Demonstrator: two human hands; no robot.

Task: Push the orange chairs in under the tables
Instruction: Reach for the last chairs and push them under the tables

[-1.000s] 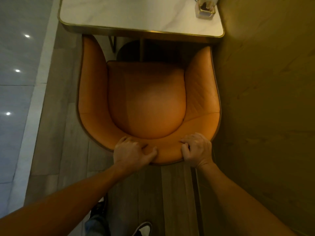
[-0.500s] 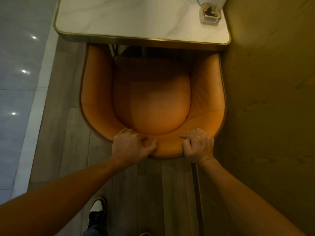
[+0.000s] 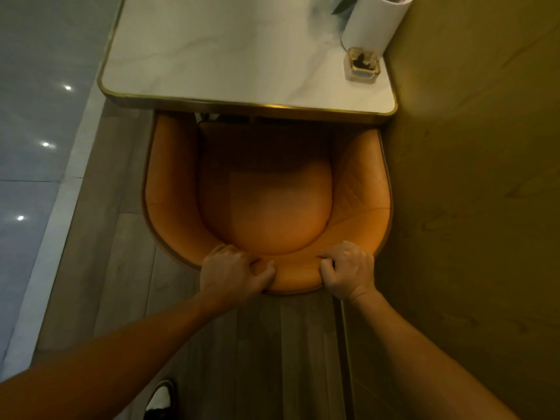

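At the far left lies a glossy grey tiled floor [image 3: 33, 122], bordering grey wood-look planks [image 3: 115, 237]. The left hand [image 3: 231, 269] is clenched around the near rim of the orange leather tub chair [image 3: 266, 204], thumb pressed on top. The chair's front edge sits tucked beneath the white marble table with a brass rim [image 3: 230, 56]. The right hand [image 3: 348, 272] grips the same backrest rim, fingers curled over it. On the table's far right stand a small square glass holder [image 3: 362, 65] and a white cylinder [image 3: 372, 22], beside a tan wall [image 3: 485, 177].
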